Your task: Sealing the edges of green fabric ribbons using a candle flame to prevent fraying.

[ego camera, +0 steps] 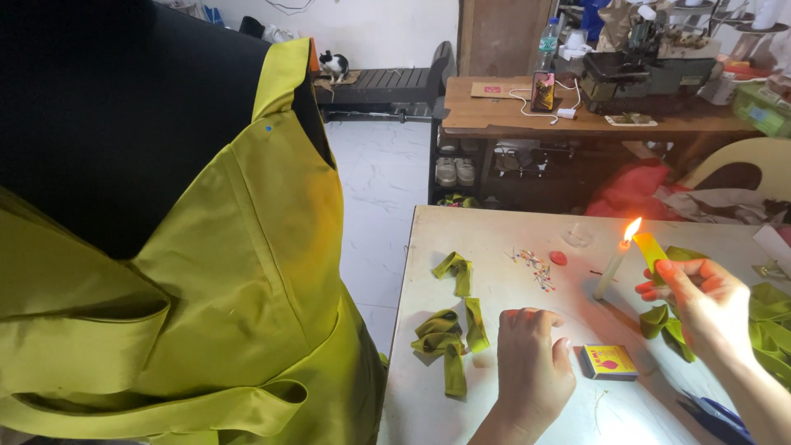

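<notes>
My right hand [700, 301] pinches an olive-green fabric strip [651, 249] and holds its end right beside the flame of a lit white candle [614, 268] that stands on the white table [494, 239]. The strip trails down below the hand to a loose loop [659, 321]. My left hand [531, 363] rests palm down on the table with fingers together, holding nothing, next to a yellow matchbox [608, 362]. Folded green strips [449, 338] lie left of that hand.
A black dress form wearing an olive-green garment [247, 272] fills the left. Pins [535, 268] and a small red piece [559, 258] lie on the table, more green fabric [770, 321] at right, scissors [717, 412] at lower right. Behind stands a wooden table with a sewing machine [651, 74].
</notes>
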